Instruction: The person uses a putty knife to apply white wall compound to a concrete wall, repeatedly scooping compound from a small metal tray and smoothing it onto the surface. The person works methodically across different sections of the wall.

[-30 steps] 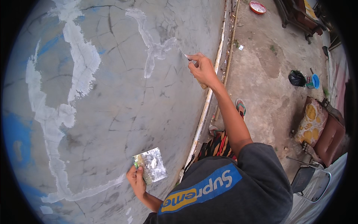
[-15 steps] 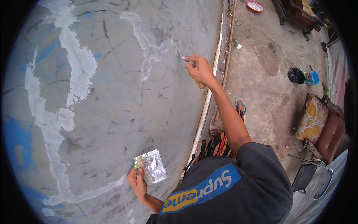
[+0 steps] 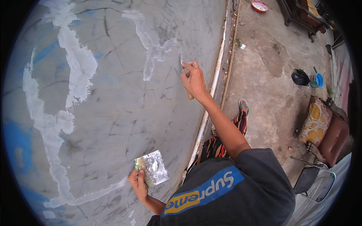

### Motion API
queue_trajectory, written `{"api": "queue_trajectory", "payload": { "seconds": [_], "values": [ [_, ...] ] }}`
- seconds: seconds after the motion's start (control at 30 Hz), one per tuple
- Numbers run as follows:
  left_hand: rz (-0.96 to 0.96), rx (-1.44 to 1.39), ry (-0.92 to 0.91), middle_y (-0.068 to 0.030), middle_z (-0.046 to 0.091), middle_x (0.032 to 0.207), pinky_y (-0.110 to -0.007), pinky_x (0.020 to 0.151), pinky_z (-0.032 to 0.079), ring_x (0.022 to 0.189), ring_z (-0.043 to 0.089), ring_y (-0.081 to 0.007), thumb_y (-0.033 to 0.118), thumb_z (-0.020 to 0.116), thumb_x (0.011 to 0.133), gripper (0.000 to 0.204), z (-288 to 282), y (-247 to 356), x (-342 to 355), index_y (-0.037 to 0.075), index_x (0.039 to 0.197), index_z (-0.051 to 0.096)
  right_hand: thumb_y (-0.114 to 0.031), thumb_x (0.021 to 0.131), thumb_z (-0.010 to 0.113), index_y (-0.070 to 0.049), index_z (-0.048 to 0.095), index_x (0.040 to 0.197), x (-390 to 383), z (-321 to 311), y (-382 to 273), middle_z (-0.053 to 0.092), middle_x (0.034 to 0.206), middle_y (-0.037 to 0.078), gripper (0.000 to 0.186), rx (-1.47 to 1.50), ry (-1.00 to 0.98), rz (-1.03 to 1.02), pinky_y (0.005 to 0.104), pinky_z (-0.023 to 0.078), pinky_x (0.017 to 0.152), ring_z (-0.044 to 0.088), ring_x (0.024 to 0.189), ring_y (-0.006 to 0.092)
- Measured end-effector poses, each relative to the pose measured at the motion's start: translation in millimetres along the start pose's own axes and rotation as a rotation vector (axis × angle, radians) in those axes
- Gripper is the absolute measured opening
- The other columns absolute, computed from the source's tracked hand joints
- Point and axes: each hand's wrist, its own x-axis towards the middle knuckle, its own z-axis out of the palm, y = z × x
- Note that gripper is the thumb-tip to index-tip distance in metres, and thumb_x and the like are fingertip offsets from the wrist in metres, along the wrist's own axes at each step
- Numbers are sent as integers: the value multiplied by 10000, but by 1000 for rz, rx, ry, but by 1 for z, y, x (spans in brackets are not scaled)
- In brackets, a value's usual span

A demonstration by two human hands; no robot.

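My right hand (image 3: 193,81) is closed on a putty knife (image 3: 181,59) with a thin blade and a wooden handle, its blade at the grey cracked wall (image 3: 105,143), just right of a branched pale filler patch (image 3: 152,51). My left hand (image 3: 138,182) grips a flat square metal plate (image 3: 155,168) with a white lump and smears on it, low in front of the wall. Longer white patches (image 3: 79,69) and some blue paint (image 3: 19,143) mark the wall on the left.
Along the wall's foot run a white edge (image 3: 214,83) and a thin pole (image 3: 230,67). On the concrete ground (image 3: 264,113) are a red basin (image 3: 259,5), wooden furniture (image 3: 292,15), a black bag (image 3: 299,77), a blue bucket (image 3: 316,80), an upholstered armchair (image 3: 330,139) and a metal chair (image 3: 313,180).
My right hand and knife have moved left and slightly down, the blade turning more upright. My left hand and plate are nearly still. My legs have shifted a little.
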Motion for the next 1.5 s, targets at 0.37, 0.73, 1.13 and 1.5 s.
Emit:
{"api": "queue_trajectory", "payload": {
  "seconds": [0.37, 0.73, 1.13, 1.5],
  "values": [
    [-27, -8, -8, 91, 439, 670, -233, 540, 195, 615, 311, -19, 164, 607, 934, 203, 0, 4, -2, -24, 862, 628, -108, 871, 616, 61, 658, 1165, 11, -30, 0, 576, 1020, 139, 342, 146, -42, 158, 323, 503, 675, 598, 676, 182],
    [-25, 7, -9, 84, 446, 683, -243, 552, 214, 633, 316, -32, 157, 612, 930, 196, -1, 2, -2, -24, 854, 612, -75, 874, 614, 69, 649, 1174, 14, -47, -1, 571, 1022, 111, 334, 179, -247, 125, 282, 503, 623, 641, 639, 143],
    [-40, 35, -7, 85, 439, 673, -245, 550, 204, 634, 310, -27, 167, 611, 929, 210, 0, 9, 0, -20, 835, 604, -111, 852, 631, 27, 669, 1176, 13, -49, 11, 582, 1059, 113, 354, 258, -228, 197, 300, 497, 634, 608, 661, 153],
    [-31, 36, 8, 84, 436, 670, -249, 548, 206, 631, 312, -32, 155, 612, 925, 211, 0, 4, -1, -16, 805, 588, -76, 859, 600, 49, 666, 1160, 21, -62, 25, 604, 1141, 119, 332, 263, -390, 174, 271, 508, 612, 660, 659, 142]
  ]
}}
